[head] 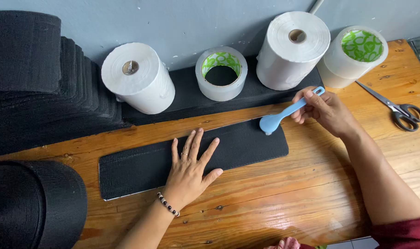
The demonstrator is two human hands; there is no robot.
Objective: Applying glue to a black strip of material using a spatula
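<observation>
While the left hand (188, 170) lies flat with fingers spread on the black strip (191, 157), the right hand (323, 109) grips the blue brush (284, 114), bristles touching the strip's far end; steady pressure likely keeps strokes even.

Single head-worn view: looks steeply down from close above the wooden table (311, 184), facing the grey wall (182, 23) at its far edge.
</observation>
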